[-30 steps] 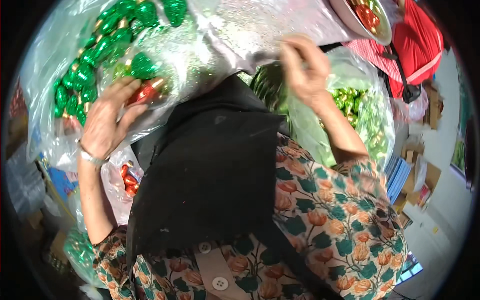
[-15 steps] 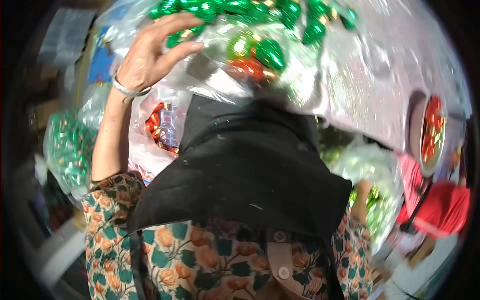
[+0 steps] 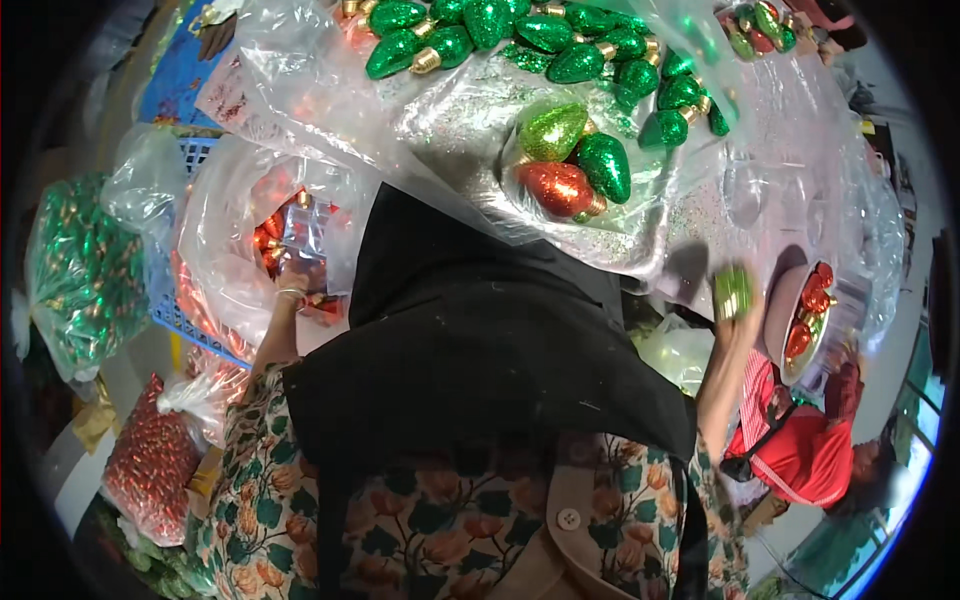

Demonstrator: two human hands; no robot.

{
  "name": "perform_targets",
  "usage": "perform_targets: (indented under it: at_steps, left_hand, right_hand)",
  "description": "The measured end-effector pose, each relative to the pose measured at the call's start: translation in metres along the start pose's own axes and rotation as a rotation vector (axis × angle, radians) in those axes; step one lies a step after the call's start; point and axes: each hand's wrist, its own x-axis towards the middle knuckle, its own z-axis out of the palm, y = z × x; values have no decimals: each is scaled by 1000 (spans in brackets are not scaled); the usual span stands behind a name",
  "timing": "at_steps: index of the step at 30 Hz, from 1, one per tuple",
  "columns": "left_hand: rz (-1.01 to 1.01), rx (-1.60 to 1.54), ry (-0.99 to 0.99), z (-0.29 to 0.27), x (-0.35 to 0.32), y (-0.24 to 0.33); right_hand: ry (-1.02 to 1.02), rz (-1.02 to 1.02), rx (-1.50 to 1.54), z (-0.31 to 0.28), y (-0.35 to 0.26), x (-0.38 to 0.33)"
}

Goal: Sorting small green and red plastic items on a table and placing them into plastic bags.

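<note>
My right hand (image 3: 740,325), at the table's right front edge, is closed round a shiny light green bulb-shaped ornament (image 3: 733,290), slightly blurred. My left hand (image 3: 302,277) reaches into an open clear bag (image 3: 215,230) of red bulb ornaments (image 3: 268,240). Its fingers are hard to make out against a clear plastic packet (image 3: 305,225) there. On the plastic-covered table before me, a glittery light green bulb (image 3: 553,130), a dark green one (image 3: 604,168) and a red one (image 3: 560,188) lie together. Farther back are several glittery green bulbs (image 3: 545,35).
A bowl (image 3: 783,325) of red and light green bulbs stands at the right. Beside it is a person in red (image 3: 800,440). Tied bags of green pieces (image 3: 85,280) and red pieces (image 3: 155,465) are at the left, near a blue basket (image 3: 195,335).
My left hand has moved from above the table down into the bag of red bulbs. My right hand has come up from the right-hand bag with a light green bulb ornament.
</note>
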Motion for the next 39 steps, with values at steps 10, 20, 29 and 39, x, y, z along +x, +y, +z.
perform_targets:
  at_steps: [10,20,29,39]
  left_hand:
    - [-215,-200,441,12,-21,213]
    - [-340,-152,378,-44,-66,191]
    - [-288,224,16,-123,26,246]
    - [-362,276,209,-76,45,181]
  right_hand:
    - [-230,-292,-1979,245,12,109]
    - [-541,-259,-1519,115,-12,183]
    - [-415,-389,-1835,150,3,104]
    - [-159,-581,-1735,150,44,28]
